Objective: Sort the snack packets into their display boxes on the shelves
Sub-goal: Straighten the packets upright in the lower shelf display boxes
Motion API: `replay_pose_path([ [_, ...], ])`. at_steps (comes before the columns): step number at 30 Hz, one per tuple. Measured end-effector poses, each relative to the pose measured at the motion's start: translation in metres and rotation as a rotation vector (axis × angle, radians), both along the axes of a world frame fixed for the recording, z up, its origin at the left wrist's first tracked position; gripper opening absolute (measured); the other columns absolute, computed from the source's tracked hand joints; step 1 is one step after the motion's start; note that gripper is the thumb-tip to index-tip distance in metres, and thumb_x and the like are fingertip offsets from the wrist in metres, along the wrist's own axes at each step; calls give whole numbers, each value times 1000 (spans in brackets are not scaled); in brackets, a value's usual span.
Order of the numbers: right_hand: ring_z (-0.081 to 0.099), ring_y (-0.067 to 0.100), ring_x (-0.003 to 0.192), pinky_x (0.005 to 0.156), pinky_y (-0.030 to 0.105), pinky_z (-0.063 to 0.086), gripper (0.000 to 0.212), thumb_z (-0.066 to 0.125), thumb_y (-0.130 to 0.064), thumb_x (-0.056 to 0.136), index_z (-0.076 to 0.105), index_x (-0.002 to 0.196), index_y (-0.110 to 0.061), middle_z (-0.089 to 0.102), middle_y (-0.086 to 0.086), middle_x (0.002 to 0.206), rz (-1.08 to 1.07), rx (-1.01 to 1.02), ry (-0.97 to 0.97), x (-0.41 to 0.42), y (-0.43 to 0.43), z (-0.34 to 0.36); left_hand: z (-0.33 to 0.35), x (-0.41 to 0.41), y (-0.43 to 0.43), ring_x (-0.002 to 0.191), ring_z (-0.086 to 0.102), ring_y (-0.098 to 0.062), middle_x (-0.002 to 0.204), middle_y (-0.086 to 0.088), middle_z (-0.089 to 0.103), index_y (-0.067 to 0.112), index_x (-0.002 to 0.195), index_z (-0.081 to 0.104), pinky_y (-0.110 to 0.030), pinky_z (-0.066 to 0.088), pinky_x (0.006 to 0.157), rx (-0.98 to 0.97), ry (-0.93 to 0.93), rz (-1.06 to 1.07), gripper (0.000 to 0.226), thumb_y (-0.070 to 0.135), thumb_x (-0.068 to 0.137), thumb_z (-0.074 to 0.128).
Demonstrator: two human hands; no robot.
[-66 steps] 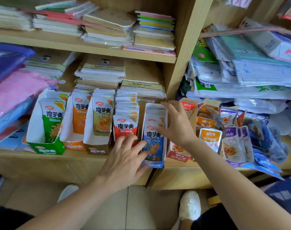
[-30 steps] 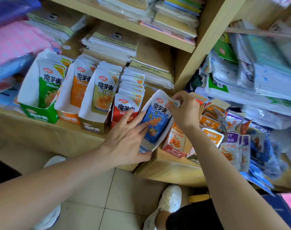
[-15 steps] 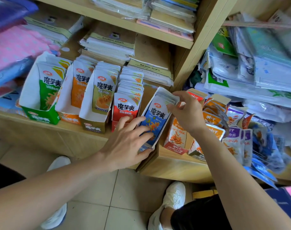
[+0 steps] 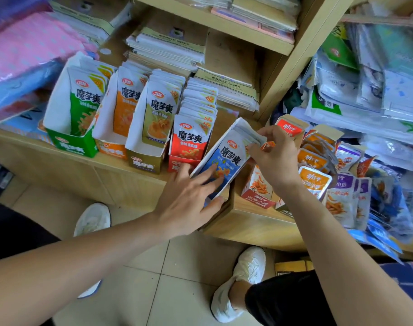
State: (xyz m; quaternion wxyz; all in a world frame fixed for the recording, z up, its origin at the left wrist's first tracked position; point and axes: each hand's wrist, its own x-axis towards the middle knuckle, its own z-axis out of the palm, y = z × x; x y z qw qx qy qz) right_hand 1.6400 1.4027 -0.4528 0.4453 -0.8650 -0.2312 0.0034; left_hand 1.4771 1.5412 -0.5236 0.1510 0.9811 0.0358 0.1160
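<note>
Five display boxes of snack packets line the wooden shelf [image 4: 130, 182]: green [image 4: 71, 143], orange [image 4: 111, 147], olive [image 4: 143, 161], red [image 4: 177, 164] and blue [image 4: 226, 182]. The blue box leans to the right at the shelf's front edge, with blue packets [image 4: 226, 158] inside. My left hand [image 4: 189, 201] presses straight fingers on the front blue packet, thumb under the box's lower end. My right hand [image 4: 274, 158] pinches the tops of the rear packets in that box.
Right of the upright post [image 4: 292, 67] stand red and orange boxes of another brand [image 4: 257, 191], purple packets [image 4: 342, 198] and loose blue packets [image 4: 386, 222] spilling over the edge. Stacked paper goods [image 4: 172, 48] lie behind the boxes. Tiled floor and my shoes are below.
The blue box, upright two seconds ago, has been tipped to the right. My right hand has shifted from the box's rim to the packets' tops; my left stays pressed on the front.
</note>
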Motion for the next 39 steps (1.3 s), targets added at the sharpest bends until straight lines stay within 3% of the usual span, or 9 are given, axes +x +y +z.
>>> replay_pose_path([
  [5,72,19,88,61,43,63,23,70,-18,92,53,105,-26,67,-1,107,35,-41,-31,-4,2,1,8,2,-3,95,30,-22,164,10,30,39,150,42,-40,46,83,62,106,38,66,68,97,13],
  [10,72,18,88,60,44,62,23,71,-21,91,53,104,-26,66,-1,106,33,-32,-36,-2,0,2,14,-1,-6,101,41,-27,165,8,27,36,154,35,-41,44,85,129,112,53,73,72,95,11],
  [15,66,-2,78,51,14,52,30,70,-31,93,55,116,-19,62,-8,107,40,-91,-145,-4,-3,3,11,-10,-2,110,45,-30,153,-4,45,22,147,48,-46,43,87,194,-8,-7,64,61,101,26],
  [17,64,-1,80,52,11,50,35,69,-33,93,56,122,-17,61,-7,110,61,-136,-201,-4,-5,3,12,-12,-1,116,45,-32,151,-7,46,19,147,47,-46,44,91,187,-25,-35,61,57,101,33],
  [22,65,2,84,53,14,52,38,68,-35,94,56,127,-21,61,-8,112,75,-181,-204,-1,-6,4,15,-20,0,133,41,-39,150,-9,48,15,142,54,-51,40,103,204,-75,-70,56,49,98,45],
  [26,61,6,90,65,15,51,49,70,-38,91,55,135,-20,61,-3,122,87,-187,-206,0,-8,10,18,-19,1,136,42,-37,148,-9,51,15,137,58,-50,38,106,206,-149,-101,52,46,96,51],
  [32,68,9,94,56,15,54,82,77,-37,85,31,152,-26,47,-6,139,70,-177,28,-13,-17,20,11,-18,10,113,57,-30,120,-3,65,14,114,70,-47,49,88,72,-298,-192,33,35,90,67],
  [36,72,15,98,72,40,64,78,77,-23,87,31,150,-24,50,0,140,-28,48,169,-41,-10,8,9,-20,20,105,59,-27,107,-1,68,12,105,74,-42,50,88,8,-356,-250,24,26,86,73],
  [39,70,13,99,69,33,63,78,76,-16,88,32,151,-25,45,1,145,-17,59,119,-53,-4,-1,5,-18,25,99,60,-27,100,0,69,12,99,75,-43,51,84,-14,-380,-291,14,22,89,74],
])
